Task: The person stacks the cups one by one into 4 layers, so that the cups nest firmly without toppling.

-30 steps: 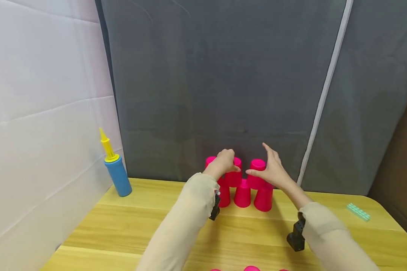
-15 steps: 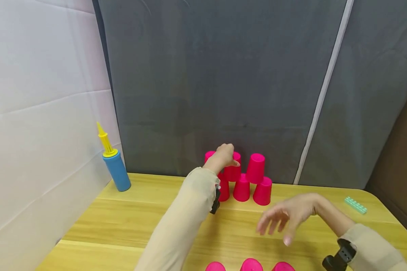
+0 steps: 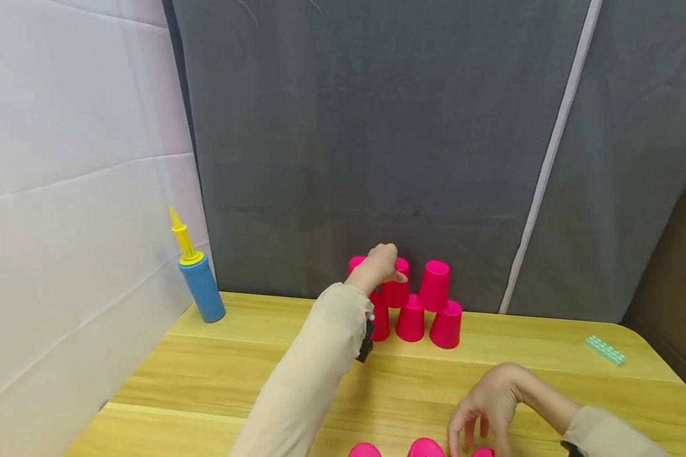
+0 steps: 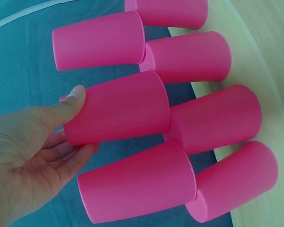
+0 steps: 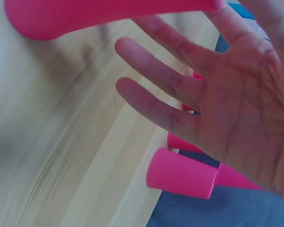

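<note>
the stacked cups [image 3: 417, 298] are a bright, plain pink, and so are the cups at the near edge [image 3: 424, 448]. the table [image 3: 217, 374] is yellow wood with a streaky grain. both sleeves [image 3: 314, 368] are pale beige. the pump [image 3: 197, 279] is blue with a yellow top. the backdrop [image 3: 377, 139] is dark grey, the side sheet [image 3: 68, 158] white, and the small block [image 3: 605, 350] looks mint green.

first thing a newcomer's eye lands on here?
The pink cup pyramid at the back of the yellow table, against the grey curtain, with the left hand holding a second-row cup. Next, the right hand near the front edge, fingers spread over a loose cup in the front row. Off to the left stands a blue and yellow pump.
</note>
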